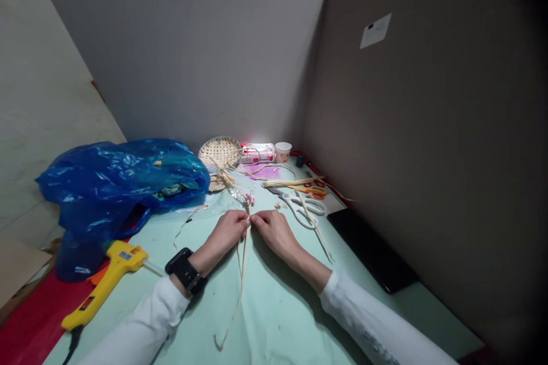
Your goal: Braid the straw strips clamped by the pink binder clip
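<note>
My left hand point(229, 231) and my right hand point(274, 232) meet at the middle of the table. Both are closed in a pinch on pale raffia strands point(244, 256), fingertips almost touching. Loose ends trail from the pinch toward me, one curling at its tip. Just beyond my fingers, a small pink clip point(249, 199) sits at the far end of the strands. The exact crossing of the strands is hidden by my fingers. A black watch is on my left wrist.
A yellow glue gun point(107, 282) and a blue plastic bag point(124, 182) lie left. White-handled scissors point(302, 208), more raffia point(317, 231) and a black tablet-like slab point(370, 248) lie right. A woven basket point(220, 153) and paper cup point(283, 152) stand at the back, near grey partitions.
</note>
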The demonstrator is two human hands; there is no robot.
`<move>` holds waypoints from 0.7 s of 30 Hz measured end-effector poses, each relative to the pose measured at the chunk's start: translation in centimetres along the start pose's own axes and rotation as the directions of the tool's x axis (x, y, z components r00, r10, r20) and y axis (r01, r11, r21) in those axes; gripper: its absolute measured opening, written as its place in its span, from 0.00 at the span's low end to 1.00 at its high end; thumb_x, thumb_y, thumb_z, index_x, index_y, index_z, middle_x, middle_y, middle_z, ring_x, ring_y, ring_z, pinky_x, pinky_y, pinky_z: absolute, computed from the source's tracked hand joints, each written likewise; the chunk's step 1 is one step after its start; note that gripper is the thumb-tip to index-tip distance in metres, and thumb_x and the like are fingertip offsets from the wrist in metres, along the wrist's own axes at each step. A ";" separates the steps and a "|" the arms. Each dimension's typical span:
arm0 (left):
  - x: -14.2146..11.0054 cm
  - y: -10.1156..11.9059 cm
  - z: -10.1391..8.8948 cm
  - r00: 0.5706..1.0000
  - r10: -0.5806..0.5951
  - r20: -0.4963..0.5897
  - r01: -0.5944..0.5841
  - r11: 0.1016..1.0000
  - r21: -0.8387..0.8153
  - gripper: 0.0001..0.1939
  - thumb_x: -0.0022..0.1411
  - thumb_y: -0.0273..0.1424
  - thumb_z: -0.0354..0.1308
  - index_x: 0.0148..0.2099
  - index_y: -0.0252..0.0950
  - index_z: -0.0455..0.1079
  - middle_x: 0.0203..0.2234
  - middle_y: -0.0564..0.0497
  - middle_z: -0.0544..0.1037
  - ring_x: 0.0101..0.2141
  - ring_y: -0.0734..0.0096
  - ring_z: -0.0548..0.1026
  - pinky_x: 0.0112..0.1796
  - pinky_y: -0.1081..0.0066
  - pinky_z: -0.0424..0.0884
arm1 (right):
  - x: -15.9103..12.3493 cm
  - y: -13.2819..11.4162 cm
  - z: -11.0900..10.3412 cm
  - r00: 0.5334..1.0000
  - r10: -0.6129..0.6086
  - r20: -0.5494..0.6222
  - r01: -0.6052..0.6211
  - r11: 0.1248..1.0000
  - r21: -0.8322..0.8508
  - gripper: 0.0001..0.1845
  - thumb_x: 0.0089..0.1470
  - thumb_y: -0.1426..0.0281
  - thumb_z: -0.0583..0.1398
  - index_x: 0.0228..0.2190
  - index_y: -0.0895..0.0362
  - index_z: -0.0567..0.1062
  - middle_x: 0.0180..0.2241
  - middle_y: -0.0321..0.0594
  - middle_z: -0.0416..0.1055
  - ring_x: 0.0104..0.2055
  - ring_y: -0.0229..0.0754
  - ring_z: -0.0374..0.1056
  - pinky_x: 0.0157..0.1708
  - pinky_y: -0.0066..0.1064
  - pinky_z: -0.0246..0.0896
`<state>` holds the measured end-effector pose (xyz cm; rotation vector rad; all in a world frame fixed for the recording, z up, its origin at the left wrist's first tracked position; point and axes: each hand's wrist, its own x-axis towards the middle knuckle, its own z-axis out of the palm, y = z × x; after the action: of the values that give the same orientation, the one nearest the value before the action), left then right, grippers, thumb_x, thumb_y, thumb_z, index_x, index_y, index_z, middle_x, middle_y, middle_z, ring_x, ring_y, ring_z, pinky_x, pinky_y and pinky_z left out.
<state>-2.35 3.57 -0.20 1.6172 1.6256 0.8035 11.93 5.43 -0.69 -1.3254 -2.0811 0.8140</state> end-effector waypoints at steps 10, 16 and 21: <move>-1.2 0.8 0.8 0.985 0.101 -0.137 -0.037 0.913 0.406 0.12 0.60 0.30 0.48 0.28 0.36 0.69 0.26 0.46 0.76 0.31 0.64 0.70 0.31 0.71 0.53 | 0.2 0.0 0.3 0.996 0.071 -0.058 -0.063 0.990 0.129 0.15 0.54 0.70 0.55 0.24 0.60 0.80 0.21 0.39 0.72 0.27 0.37 0.64 0.26 0.26 0.49; -1.8 1.4 -0.4 0.988 0.090 -0.126 -0.013 0.859 0.512 0.14 0.62 0.32 0.47 0.27 0.38 0.69 0.26 0.45 0.76 0.31 0.61 0.70 0.30 0.69 0.51 | 0.1 -0.3 0.2 0.991 0.123 -0.047 -0.113 0.978 0.173 0.16 0.50 0.72 0.54 0.18 0.59 0.78 0.18 0.40 0.72 0.24 0.37 0.64 0.27 0.26 0.53; -2.5 2.0 0.4 0.991 0.079 -0.107 -0.014 0.862 0.506 0.13 0.62 0.30 0.45 0.27 0.37 0.65 0.25 0.46 0.75 0.29 0.63 0.69 0.31 0.70 0.53 | 0.3 0.1 0.3 0.989 0.144 -0.006 -0.140 0.965 0.220 0.13 0.46 0.74 0.56 0.19 0.58 0.80 0.19 0.39 0.74 0.26 0.38 0.67 0.28 0.25 0.54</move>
<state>-0.91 1.14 1.36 2.0023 2.0136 0.5299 11.70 5.69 -0.92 -1.3653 -1.8343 1.0528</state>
